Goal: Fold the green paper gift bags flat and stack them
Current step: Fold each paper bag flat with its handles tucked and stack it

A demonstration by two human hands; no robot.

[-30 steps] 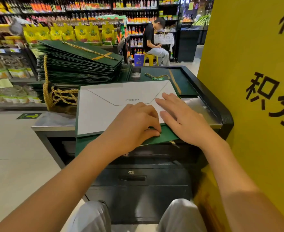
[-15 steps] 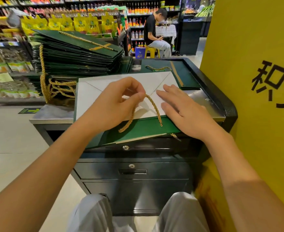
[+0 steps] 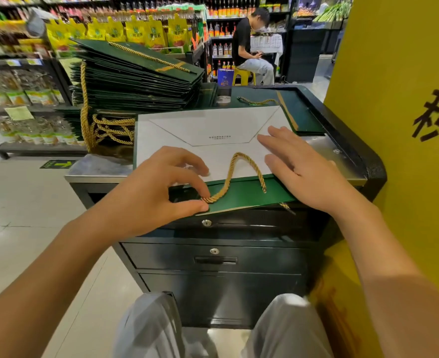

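We've got the green gift bag lying flat on the steel counter, white base flap up, open edge hanging over the counter's front. Our left hand pinches the gold rope handle btw thumb & forefinger near its left end. Our right hand lies flat, fingers straight, pressing the bag down & gripping nothing.

Risks as we judge them:
- Handle loop left proud on the paper = lumpy fold, & the stack at back left, which leans as it is, tips further.
- Tug too hard & the rope could tear at its hole.
- Lift the right palm too soon & the overhanging bag may slide off.
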